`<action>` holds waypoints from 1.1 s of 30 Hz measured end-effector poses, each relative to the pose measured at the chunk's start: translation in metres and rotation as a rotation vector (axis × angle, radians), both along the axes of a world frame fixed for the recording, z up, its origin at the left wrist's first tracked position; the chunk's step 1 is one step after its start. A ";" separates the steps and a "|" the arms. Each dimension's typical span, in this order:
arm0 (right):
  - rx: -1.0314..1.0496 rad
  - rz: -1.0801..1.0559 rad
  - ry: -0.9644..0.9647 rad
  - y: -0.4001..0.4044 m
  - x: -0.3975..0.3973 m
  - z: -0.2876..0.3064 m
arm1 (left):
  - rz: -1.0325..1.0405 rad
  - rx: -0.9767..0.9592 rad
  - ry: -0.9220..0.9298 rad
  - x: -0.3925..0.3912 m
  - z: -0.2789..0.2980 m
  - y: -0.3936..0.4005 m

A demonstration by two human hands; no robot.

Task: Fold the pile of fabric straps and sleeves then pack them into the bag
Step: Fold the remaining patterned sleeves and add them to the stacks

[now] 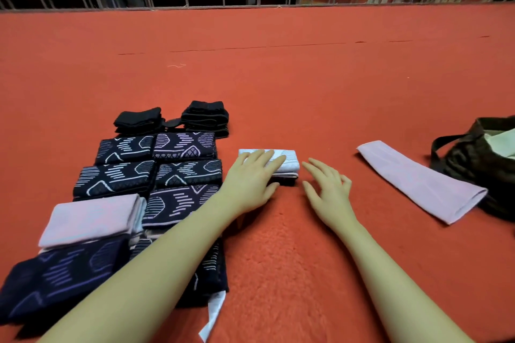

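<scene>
Here the left grip (252,175) lies spread, half hiding the folded sleeve (288,163); right grip (327,189) spread

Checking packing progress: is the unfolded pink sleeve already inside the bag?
No, the pink sleeve lies flat on the red carpet beside the bag.

We see the dark bag (479,164) at far right only in part; the frame edge cuts it, and its pale contents cannot be identified. The near-left patterned sleeve (50,284) is blurred and runs off the edge. The left forearm (156,267) hides part of the folded stack beneath it. The left hand (250,178) covers much of the white folded piece (289,163).
</scene>
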State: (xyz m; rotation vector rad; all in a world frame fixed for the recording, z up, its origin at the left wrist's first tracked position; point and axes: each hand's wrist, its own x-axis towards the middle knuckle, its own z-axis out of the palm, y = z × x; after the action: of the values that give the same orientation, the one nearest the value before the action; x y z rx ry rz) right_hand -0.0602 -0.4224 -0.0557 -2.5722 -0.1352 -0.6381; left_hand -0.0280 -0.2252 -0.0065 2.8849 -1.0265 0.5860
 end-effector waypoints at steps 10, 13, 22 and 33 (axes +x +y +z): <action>-0.128 -0.412 0.130 -0.088 -0.016 0.008 | -0.021 -0.005 0.175 -0.006 -0.009 -0.116; -0.160 -0.504 0.226 -0.108 -0.008 0.001 | -0.024 0.001 0.205 0.008 -0.015 -0.148; -0.064 -0.648 0.245 -0.130 0.015 0.002 | -0.049 0.002 0.245 0.048 -0.028 -0.203; 0.099 -0.367 0.167 -0.123 -0.009 0.000 | -0.119 -0.069 0.203 0.034 -0.046 -0.178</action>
State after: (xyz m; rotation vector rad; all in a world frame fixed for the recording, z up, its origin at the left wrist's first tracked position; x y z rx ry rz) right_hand -0.0693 -0.5459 -0.0556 -2.5586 0.4220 -0.5378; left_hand 0.0060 -0.4033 -0.0522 2.7313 -1.1129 0.3080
